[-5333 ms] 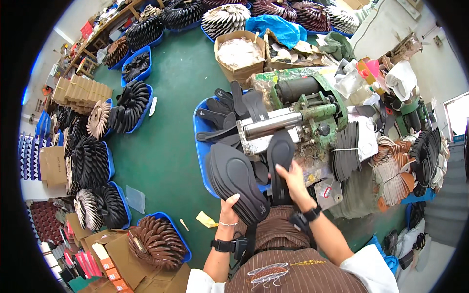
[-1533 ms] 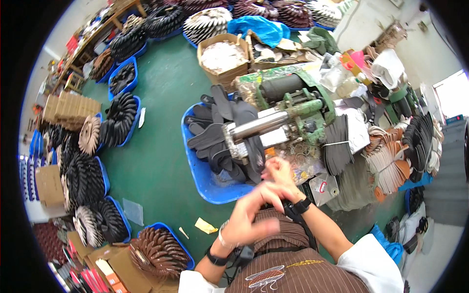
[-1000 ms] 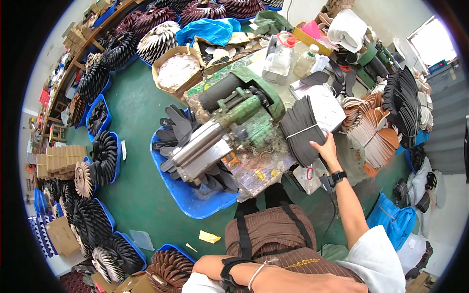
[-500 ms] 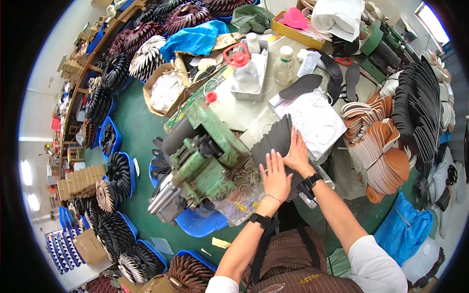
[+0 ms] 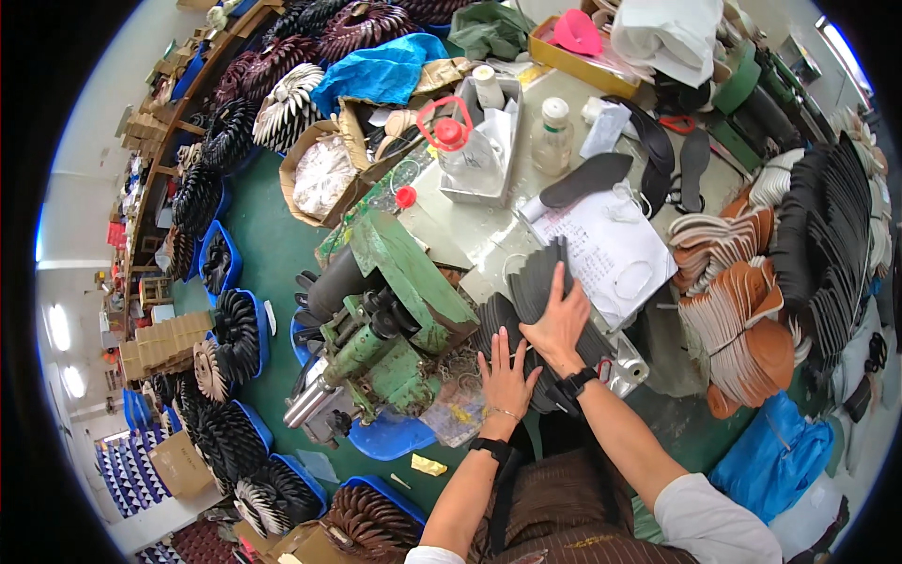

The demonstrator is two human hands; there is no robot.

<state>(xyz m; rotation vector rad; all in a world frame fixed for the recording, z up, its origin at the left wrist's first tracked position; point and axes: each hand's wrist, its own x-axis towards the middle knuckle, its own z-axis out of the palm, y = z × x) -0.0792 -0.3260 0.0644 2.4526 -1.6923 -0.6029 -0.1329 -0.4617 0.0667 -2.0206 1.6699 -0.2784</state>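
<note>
A fanned stack of black insoles [image 5: 534, 282] lies at the front edge of the worktable, beside the green machine. My right hand [image 5: 561, 327] rests on it with fingers spread. Closer to the machine, a second portion of black insoles [image 5: 492, 320] leans apart from the first. My left hand [image 5: 508, 381] lies flat at its near end, fingers stretched out and not wrapped round anything. Both hands partly cover the insoles' near ends. Just beyond the stack lies a handwritten white sheet [image 5: 615, 249].
The green machine [image 5: 395, 282] stands close on the left. Behind are a red-capped clear jug [image 5: 465, 160] in a tray and a clear bottle [image 5: 552, 141]. Bundled brown and white insoles [image 5: 742, 348] and a tall black stack [image 5: 817, 235] stand right. Blue bins [image 5: 249, 338] line the floor.
The black insoles, one fan before, now show a gap between two portions. My left hand has moved left and nearer; my right hand has drawn slightly nearer. The view has shifted a little.
</note>
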